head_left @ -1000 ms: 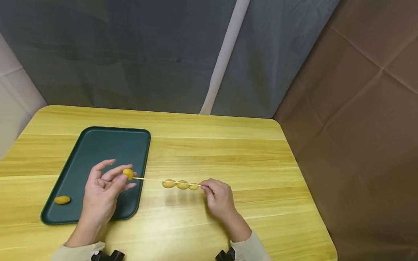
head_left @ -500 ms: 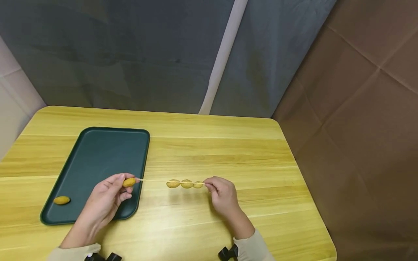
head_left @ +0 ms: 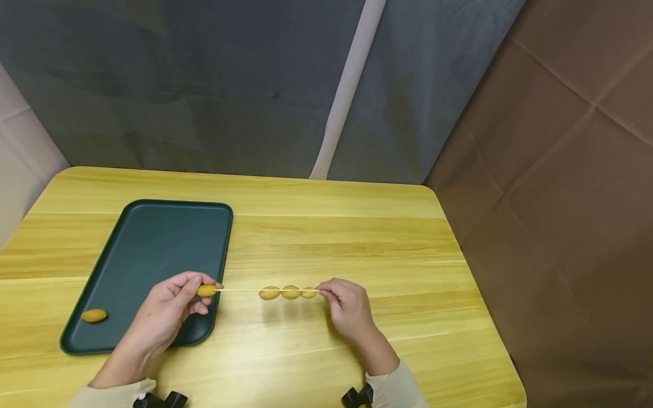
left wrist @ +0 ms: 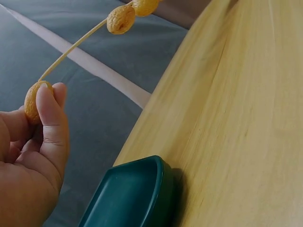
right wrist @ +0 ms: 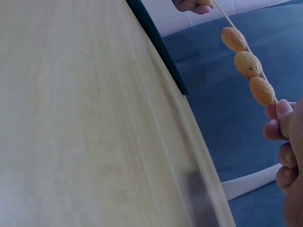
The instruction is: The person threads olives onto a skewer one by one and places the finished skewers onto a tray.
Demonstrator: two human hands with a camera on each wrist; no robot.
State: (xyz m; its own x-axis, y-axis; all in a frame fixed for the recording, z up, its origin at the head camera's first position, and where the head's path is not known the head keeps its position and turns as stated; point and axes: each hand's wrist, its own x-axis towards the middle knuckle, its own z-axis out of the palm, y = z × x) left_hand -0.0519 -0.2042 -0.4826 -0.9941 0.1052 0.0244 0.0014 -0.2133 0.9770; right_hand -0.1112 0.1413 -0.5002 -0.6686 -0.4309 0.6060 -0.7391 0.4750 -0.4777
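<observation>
My left hand (head_left: 165,306) pinches a wrinkled, golden oval food ball (left wrist: 32,101) between thumb and fingers, above the tray's right side. The left tip of a thin wooden skewer (head_left: 240,290) meets this ball; how deep it goes in cannot be seen. Three similar golden balls (right wrist: 248,65) sit in a row on the skewer, near its right end. My right hand (head_left: 348,306) pinches that end just beside the last ball, holding the skewer roughly level above the table. One loose golden ball (head_left: 94,315) lies in the dark green tray (head_left: 168,221), at its near left.
The wooden table (head_left: 388,249) extends to the right of the tray. A dark grey-blue curtain (head_left: 178,85) with a pale strip hangs behind it. Brown cloth (head_left: 576,187) borders the right side.
My left hand's raised fingers have closed in around the ball, and it has lowered slightly. The ball has turned in line with the skewer. My right hand has shifted slightly right.
</observation>
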